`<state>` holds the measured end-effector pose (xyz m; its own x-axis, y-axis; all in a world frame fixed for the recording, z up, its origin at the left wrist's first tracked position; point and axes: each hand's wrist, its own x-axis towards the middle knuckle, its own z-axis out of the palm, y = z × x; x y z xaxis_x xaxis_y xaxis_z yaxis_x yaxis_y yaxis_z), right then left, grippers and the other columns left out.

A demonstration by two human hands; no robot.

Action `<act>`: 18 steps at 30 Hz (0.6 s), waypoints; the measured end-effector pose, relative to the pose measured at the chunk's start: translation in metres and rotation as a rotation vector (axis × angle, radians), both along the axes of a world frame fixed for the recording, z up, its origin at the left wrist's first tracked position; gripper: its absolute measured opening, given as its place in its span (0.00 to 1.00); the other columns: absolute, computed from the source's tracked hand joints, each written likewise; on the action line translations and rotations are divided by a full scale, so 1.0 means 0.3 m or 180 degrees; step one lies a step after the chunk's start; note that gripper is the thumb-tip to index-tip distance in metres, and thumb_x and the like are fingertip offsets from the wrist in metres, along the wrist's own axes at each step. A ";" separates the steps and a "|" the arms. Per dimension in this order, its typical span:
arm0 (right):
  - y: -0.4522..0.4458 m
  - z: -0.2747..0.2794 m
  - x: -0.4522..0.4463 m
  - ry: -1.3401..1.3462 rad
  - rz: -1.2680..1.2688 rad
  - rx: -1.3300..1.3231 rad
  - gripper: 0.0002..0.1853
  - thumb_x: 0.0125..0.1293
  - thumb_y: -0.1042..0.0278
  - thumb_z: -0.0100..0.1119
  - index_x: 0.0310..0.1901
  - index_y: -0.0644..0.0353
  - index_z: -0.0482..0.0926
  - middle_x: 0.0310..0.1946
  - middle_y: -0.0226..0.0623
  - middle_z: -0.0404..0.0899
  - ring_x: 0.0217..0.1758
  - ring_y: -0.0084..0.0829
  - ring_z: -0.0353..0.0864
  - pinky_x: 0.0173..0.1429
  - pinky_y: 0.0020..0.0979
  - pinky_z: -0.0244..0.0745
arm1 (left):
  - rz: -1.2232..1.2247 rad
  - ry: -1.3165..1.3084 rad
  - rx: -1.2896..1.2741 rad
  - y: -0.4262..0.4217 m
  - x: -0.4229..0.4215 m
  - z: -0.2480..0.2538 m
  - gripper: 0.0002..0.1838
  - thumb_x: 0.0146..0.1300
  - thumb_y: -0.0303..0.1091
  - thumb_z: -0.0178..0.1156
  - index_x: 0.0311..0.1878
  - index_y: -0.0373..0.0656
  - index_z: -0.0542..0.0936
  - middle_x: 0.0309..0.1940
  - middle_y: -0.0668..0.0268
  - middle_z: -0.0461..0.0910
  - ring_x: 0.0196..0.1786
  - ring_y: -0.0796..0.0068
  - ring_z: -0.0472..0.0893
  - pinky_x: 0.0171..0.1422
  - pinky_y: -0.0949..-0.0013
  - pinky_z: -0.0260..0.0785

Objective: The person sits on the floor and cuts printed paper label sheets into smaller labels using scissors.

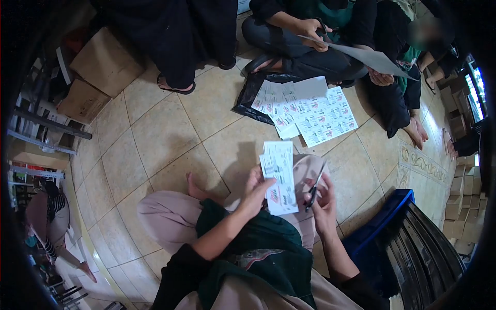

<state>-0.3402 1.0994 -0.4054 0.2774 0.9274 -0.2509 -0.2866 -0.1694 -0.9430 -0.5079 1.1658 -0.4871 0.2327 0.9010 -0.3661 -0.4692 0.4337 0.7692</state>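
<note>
The left hand (253,194) pinches unevenly stacked printed slips (280,181), which could slide if its hold loosens; the right hand (324,202) grips scissors (312,196) nearby.

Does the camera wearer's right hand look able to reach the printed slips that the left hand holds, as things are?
Probably yes: the right hand is close beside the printed slips in the left hand, and nothing seems to stand between. It holds scissors, so taking hold may be awkward.

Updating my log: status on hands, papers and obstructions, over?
Left hand holding printed slips. Right hand holding scissors. Printed sheets ahead, apart from both hands. Nothing visible between scissors and slips.
</note>
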 end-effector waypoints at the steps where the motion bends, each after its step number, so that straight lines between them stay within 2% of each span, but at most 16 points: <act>1: 0.017 -0.010 0.020 -0.0081 -0.0206 0.0011 0.24 0.58 0.81 0.59 0.56 0.59 0.63 0.45 0.38 0.75 0.38 0.21 0.74 0.42 0.23 0.72 | 0.0109 -0.0036 -0.0117 0.057 -0.006 0.022 0.24 0.58 0.20 0.54 0.58 0.40 0.61 0.48 0.59 0.74 0.49 0.72 0.77 0.50 0.68 0.74; 2: 0.027 -0.030 0.042 -0.0076 -0.0208 0.0028 0.24 0.58 0.81 0.59 0.56 0.59 0.63 0.45 0.38 0.75 0.38 0.21 0.74 0.42 0.23 0.72 | 0.0217 -0.0076 -0.0235 0.118 -0.013 0.043 0.26 0.58 0.20 0.54 0.60 0.40 0.60 0.49 0.58 0.74 0.50 0.70 0.77 0.51 0.68 0.74; 5: 0.039 -0.092 0.100 -0.0018 -0.0407 0.0128 0.10 0.60 0.82 0.57 0.35 0.58 0.66 0.45 0.39 0.73 0.38 0.22 0.75 0.43 0.23 0.72 | 0.0249 0.0000 -0.0147 0.317 -0.026 -0.009 0.30 0.57 0.19 0.56 0.61 0.37 0.54 0.53 0.54 0.70 0.51 0.69 0.75 0.53 0.66 0.73; 8: 0.041 -0.093 0.109 0.0079 -0.0513 0.0143 0.08 0.60 0.82 0.56 0.32 0.60 0.67 0.46 0.39 0.73 0.40 0.24 0.75 0.46 0.25 0.73 | 0.0379 0.0259 0.0064 0.506 0.004 -0.065 0.31 0.56 0.19 0.55 0.61 0.37 0.54 0.53 0.54 0.71 0.51 0.68 0.75 0.53 0.66 0.72; 10: 0.058 -0.084 0.104 -0.0077 -0.0501 0.0155 0.08 0.62 0.82 0.55 0.36 0.59 0.66 0.45 0.40 0.72 0.40 0.25 0.76 0.47 0.27 0.74 | 0.0495 0.0259 0.0076 0.615 0.050 -0.114 0.30 0.56 0.19 0.56 0.61 0.37 0.56 0.53 0.55 0.71 0.51 0.68 0.75 0.54 0.66 0.71; 12: 0.079 -0.092 0.105 -0.0200 -0.0928 0.0535 0.09 0.62 0.78 0.56 0.39 0.59 0.65 0.41 0.38 0.73 0.37 0.27 0.77 0.39 0.26 0.74 | 0.0603 0.0253 0.0082 0.716 0.090 -0.183 0.29 0.56 0.19 0.56 0.60 0.38 0.57 0.53 0.56 0.71 0.51 0.68 0.75 0.55 0.67 0.70; 14: 0.108 -0.095 0.155 -0.0277 -0.1072 0.0584 0.11 0.62 0.78 0.56 0.40 0.58 0.64 0.40 0.37 0.72 0.37 0.25 0.76 0.40 0.25 0.73 | 0.0161 0.0303 0.0262 0.798 0.124 -0.284 0.24 0.57 0.21 0.57 0.57 0.38 0.63 0.55 0.58 0.70 0.51 0.69 0.75 0.57 0.67 0.68; 15: 0.127 -0.091 0.182 -0.0340 -0.1193 0.0624 0.12 0.62 0.78 0.56 0.41 0.57 0.63 0.38 0.36 0.72 0.36 0.23 0.75 0.40 0.24 0.72 | -0.0032 0.0261 -0.0022 0.821 0.140 -0.348 0.27 0.58 0.29 0.60 0.61 0.39 0.64 0.61 0.57 0.66 0.58 0.68 0.70 0.61 0.65 0.63; 16: 0.154 -0.084 0.199 -0.0362 -0.1203 0.0632 0.12 0.62 0.78 0.56 0.41 0.57 0.63 0.38 0.36 0.72 0.36 0.23 0.75 0.40 0.24 0.72 | -0.0044 0.0239 -0.0017 0.812 0.162 -0.342 0.27 0.58 0.29 0.60 0.61 0.39 0.64 0.61 0.57 0.66 0.58 0.68 0.70 0.61 0.65 0.63; 18: 0.226 -0.070 0.230 -0.1095 -0.1288 0.0032 0.15 0.60 0.74 0.62 0.40 0.57 0.63 0.34 0.34 0.71 0.33 0.21 0.72 0.36 0.23 0.68 | 0.0213 0.1685 -0.0534 0.749 0.192 -0.322 0.30 0.61 0.39 0.60 0.63 0.40 0.64 0.61 0.58 0.67 0.63 0.67 0.67 0.67 0.63 0.56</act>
